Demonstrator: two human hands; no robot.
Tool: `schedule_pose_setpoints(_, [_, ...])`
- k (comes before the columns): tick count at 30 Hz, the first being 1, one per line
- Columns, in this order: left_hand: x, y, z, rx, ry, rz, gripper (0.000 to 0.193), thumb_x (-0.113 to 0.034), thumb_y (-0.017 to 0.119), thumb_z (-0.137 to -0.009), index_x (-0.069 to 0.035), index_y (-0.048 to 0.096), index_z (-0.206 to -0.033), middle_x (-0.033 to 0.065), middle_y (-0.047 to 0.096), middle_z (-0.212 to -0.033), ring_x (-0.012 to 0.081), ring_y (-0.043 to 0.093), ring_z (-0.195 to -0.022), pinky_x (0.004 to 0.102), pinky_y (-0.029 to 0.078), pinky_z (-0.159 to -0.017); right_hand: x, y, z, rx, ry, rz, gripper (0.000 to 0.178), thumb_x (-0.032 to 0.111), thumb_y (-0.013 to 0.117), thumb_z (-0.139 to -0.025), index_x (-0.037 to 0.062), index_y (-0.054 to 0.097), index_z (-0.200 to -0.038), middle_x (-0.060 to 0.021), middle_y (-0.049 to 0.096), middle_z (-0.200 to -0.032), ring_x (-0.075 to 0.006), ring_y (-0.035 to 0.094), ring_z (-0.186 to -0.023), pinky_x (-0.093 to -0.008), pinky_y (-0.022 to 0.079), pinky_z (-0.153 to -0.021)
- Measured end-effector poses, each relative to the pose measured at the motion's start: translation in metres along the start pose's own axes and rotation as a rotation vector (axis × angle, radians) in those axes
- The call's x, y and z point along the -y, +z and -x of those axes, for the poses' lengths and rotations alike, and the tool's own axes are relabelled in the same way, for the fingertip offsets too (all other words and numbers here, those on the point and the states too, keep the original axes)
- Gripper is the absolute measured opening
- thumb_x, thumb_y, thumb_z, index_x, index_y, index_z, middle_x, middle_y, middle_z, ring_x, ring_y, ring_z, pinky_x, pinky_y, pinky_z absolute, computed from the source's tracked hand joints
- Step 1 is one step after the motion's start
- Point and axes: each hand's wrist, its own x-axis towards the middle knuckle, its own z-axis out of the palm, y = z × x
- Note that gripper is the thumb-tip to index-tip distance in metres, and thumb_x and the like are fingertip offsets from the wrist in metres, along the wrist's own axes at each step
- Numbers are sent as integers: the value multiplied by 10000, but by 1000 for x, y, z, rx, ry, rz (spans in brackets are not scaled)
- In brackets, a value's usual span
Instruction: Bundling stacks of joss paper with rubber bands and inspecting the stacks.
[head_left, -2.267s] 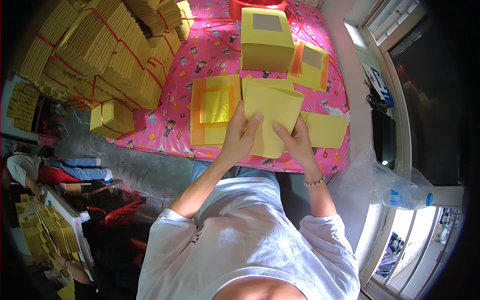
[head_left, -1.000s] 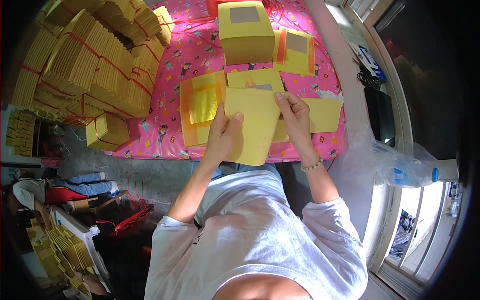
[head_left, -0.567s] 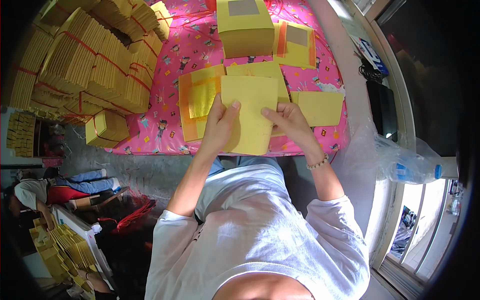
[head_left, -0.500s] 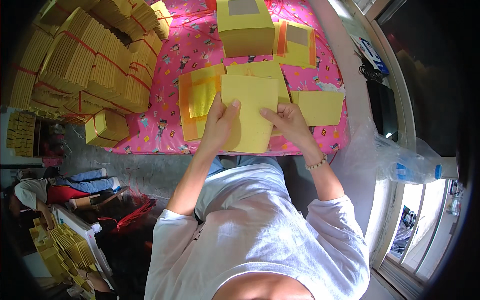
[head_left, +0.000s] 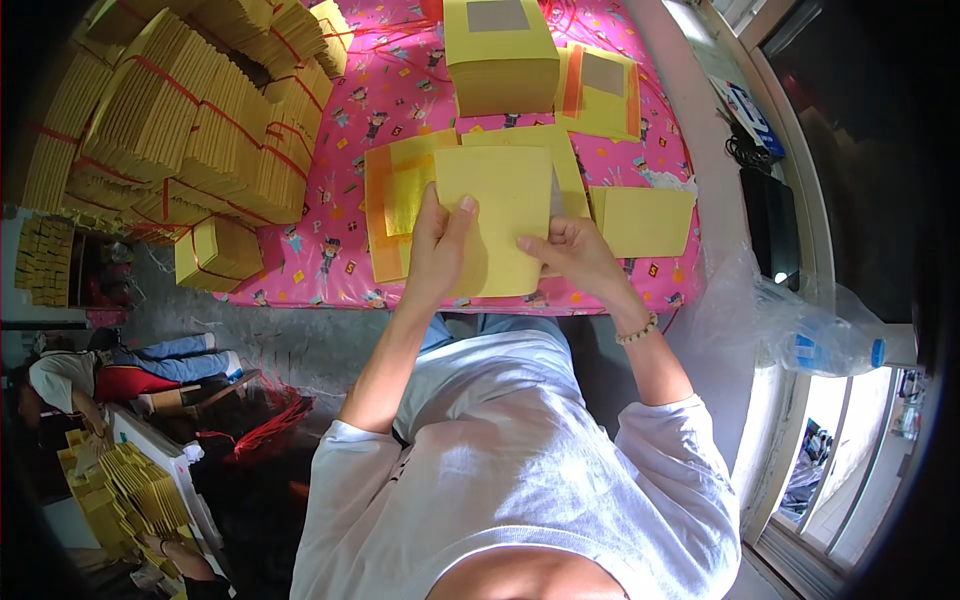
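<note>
Over the near edge of the pink table, I hold a yellow paper sheet [head_left: 495,205] upright between both hands; whether it is one sheet or a thin bundle, I cannot tell. My left hand [head_left: 438,240] grips its left edge, thumb on the front. On the lower right edge, my right hand [head_left: 578,255] pinches it between thumb and curled fingers. Behind it lie yellow sheets with a gold foil square and orange bands [head_left: 405,205], partly covered, and plain yellow sheets [head_left: 568,175]. A low pile of yellow paper [head_left: 645,222] is right of my right hand.
A tall yellow paper block [head_left: 505,85] stands beyond, beside sheets with a silver square [head_left: 602,85]. Red-tied paper bundles [head_left: 160,110] crowd the table's left, with a small tied bundle [head_left: 215,255] at the corner. A plastic bottle [head_left: 830,345] lies right. People handle paper at lower left.
The held paper has shifted slightly left against the sheets behind it, and its lower edge is a little higher. Both hands keep their hold. The whole view has moved slightly.
</note>
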Motion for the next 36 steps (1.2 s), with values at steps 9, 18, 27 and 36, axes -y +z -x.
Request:
schedule_pose_setpoints(9, [-4, -9, -4, -69, 7, 14, 246, -156, 492, -974, -26, 442, -1177, 62, 588, -1057, 95, 559, -938, 240, 455, -794, -8, 5, 5, -24, 21, 130, 277, 183, 636, -905, -20, 643, -1094, -50, 685, -931, -71, 635, -799, -213, 540, -660])
schedule_pose_setpoints(18, [-3, -10, -5, -121, 155, -89, 266, -161, 482, -980, -25, 435, -1204, 67, 591, -1074, 94, 560, -961, 243, 458, -802, -19, 6, 12, -36, 26, 74, 260, 206, 637, -904, -5, 653, -1055, -33, 681, -927, -94, 648, -802, -226, 545, -674])
schedule_pose_setpoints(27, [-2, -8, 9, 317, -16, -381, 250, -162, 515, -955, 6, 442, -1125, 92, 592, -904, 103, 555, -787, 256, 459, -660, 2, -18, 13, -171, -179, -99, 229, 138, 664, -877, -4, 604, -1046, -21, 651, -908, -77, 628, -838, -218, 528, -688])
schedule_pose_setpoints(36, [-10, 17, -2, 583, -114, -505, 313, -200, 573, -926, -1, 463, -1140, 83, 585, -892, 134, 564, -778, 276, 464, -693, -10, -42, 48, -167, -289, 86, 180, 91, 631, -894, -11, 578, -1032, -17, 632, -935, -45, 577, -843, -190, 477, -716])
